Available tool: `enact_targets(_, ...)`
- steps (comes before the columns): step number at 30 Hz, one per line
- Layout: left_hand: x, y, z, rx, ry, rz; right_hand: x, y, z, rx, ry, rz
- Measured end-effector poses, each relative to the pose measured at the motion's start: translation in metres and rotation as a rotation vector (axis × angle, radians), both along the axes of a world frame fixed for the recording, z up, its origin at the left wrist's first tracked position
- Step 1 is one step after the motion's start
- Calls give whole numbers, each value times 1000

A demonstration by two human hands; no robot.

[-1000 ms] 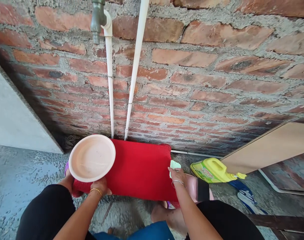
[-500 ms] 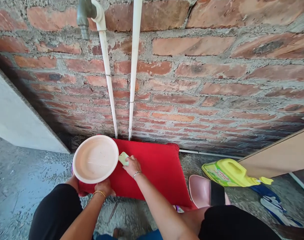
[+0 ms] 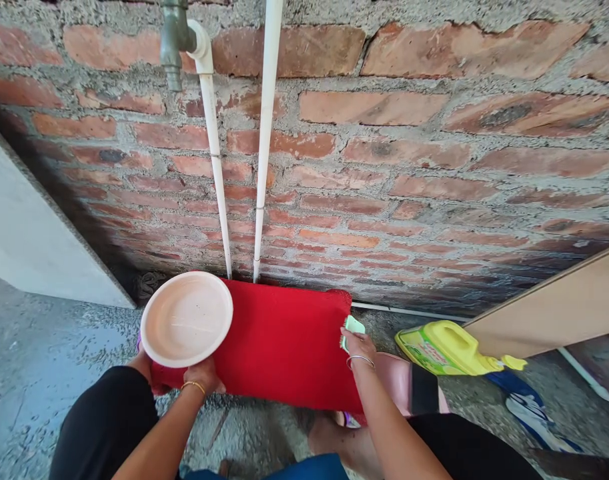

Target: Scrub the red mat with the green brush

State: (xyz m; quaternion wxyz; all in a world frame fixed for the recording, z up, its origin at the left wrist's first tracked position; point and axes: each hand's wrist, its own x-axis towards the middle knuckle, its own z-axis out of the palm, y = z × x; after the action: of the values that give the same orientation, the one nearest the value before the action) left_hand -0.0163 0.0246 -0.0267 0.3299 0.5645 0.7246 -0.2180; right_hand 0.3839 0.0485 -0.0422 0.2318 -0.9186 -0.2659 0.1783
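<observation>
Head view, red cloth [image 3: 284, 347], brick wall [image 3: 374, 167]

Left hand [image 3: 203, 375]: slender gold-coloured bangle [image 3: 194, 385] at the wrist. Right hand [image 3: 360, 341]: slender silver-coloured bangle [image 3: 360, 359], also at the wrist, looser in look. Forearms bare. Legwear [image 3: 104, 427]: black, matte, plain, same on both legs, covering the knees; lower legs bare beneath. Footwear [image 3: 352, 420]: small purple portion visible at the right side, remainder hidden; type cannot be made out.
</observation>
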Motion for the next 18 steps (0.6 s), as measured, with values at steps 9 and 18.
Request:
enact_targets(9,6,3,9,-21,28,46,-139,68,-8,34,93,395)
enact_targets(18,5,6,10,-51,24,29,-220,109,1,-91,-107,938)
